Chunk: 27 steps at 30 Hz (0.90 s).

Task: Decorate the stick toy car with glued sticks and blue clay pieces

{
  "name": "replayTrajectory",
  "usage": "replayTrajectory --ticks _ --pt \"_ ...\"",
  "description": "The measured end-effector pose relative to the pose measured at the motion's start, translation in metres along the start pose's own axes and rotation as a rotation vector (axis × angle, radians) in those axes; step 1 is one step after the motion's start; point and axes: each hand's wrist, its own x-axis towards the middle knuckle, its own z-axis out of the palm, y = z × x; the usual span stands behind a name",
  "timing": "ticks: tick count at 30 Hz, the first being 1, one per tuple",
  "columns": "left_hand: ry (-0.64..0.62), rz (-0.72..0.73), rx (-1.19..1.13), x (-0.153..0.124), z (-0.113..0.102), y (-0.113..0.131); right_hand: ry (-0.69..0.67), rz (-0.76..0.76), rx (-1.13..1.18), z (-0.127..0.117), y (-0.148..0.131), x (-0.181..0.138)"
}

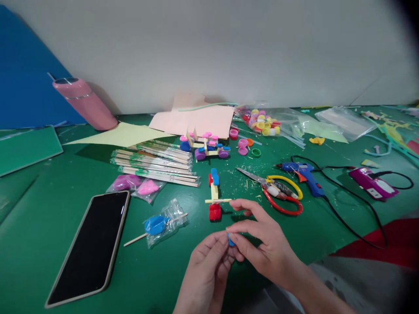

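My left hand (209,261) and my right hand (265,244) meet at the front of the table. Between their fingertips they pinch a small blue piece of modelling clay (231,241), mostly covered by the fingers. Just beyond them lies a small model car (214,192) of wooden sticks with red and blue clay parts. My right index finger is close to the end of its cross stick; whether it touches cannot be told. To the left, a blue clay lump (155,225) sits in a clear wrapper with a thin stick across it.
A phone (90,248) lies left, near bagged purple clay (123,182) and wrapped chopsticks (157,168). Scissors (278,189), a blue glue gun (304,174) and its cord are right. Behind stand another model car (212,150), a bag of coloured caps (260,122) and a pink tumbler (85,103).
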Motion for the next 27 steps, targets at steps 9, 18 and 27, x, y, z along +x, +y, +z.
replayTrajectory --ticks 9,18,27 --pt "-0.065 -0.024 -0.132 0.004 0.000 0.002 -0.114 0.035 0.199 -0.009 -0.001 -0.004" --pt "-0.071 -0.151 -0.160 0.005 -0.007 -0.001 -0.228 0.017 0.213 -0.019 0.001 0.004" --pt "-0.045 -0.001 -0.066 0.006 -0.008 -0.001 0.000 0.059 0.162 0.006 0.005 -0.002"
